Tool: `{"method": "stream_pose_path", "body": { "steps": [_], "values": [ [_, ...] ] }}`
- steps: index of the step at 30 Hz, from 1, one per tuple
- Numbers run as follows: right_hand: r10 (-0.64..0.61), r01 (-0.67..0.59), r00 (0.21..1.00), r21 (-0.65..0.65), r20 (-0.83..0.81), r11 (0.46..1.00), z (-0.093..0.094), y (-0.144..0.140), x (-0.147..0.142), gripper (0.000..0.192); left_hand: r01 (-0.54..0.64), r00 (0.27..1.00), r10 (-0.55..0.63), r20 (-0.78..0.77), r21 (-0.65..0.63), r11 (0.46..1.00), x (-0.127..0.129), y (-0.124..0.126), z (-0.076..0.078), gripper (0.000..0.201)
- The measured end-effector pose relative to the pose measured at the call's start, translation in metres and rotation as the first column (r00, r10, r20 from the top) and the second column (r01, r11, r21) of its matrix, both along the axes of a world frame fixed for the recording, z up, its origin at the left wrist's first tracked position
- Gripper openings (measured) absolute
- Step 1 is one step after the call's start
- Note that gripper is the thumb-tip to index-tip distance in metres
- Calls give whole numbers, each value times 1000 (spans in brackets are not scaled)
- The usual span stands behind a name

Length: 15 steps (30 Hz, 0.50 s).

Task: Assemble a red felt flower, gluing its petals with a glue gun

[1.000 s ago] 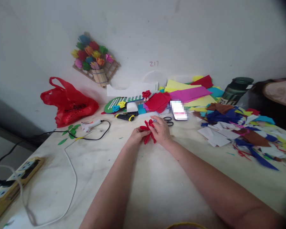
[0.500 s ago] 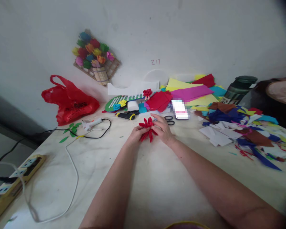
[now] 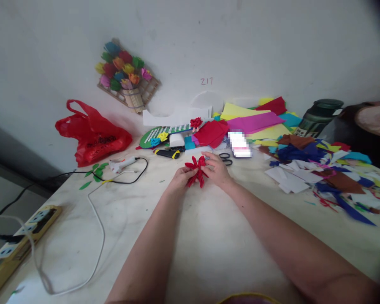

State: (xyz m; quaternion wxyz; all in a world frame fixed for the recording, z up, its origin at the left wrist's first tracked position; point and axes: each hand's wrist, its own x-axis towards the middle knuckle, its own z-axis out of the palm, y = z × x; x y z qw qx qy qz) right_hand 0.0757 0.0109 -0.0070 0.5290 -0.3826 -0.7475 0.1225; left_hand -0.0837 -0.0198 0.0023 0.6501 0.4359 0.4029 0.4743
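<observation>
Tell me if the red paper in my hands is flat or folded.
Folded. The red paper fans out in narrow creased strips like petals, pinched between the left hand and right hand.

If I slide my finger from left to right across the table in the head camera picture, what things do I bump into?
Power strip → red plastic bag → glue gun → left hand → red paper flower → right hand → paper scraps.
</observation>
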Motion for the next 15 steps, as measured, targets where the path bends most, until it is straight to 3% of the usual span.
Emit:
{"method": "stream_pose_path", "body": {
  "steps": [5, 10, 15],
  "values": [
    [61, -67, 997, -115, -53, 991, 2, 0, 2, 11, 7, 1000, -7, -15, 4, 1000, 0, 0, 1, 33],
    [71, -125, 982, -312, -177, 942, 4, -1, 1, 11, -4, 1000, 5, -17, 18, 1000, 0, -1, 1, 34],
    [77, -172, 966, -390, -248, 905, 8, -1, 2, 6, 21, 1000, -21, 17, -1, 1000, 1, -2, 1, 33]
  ]
}}
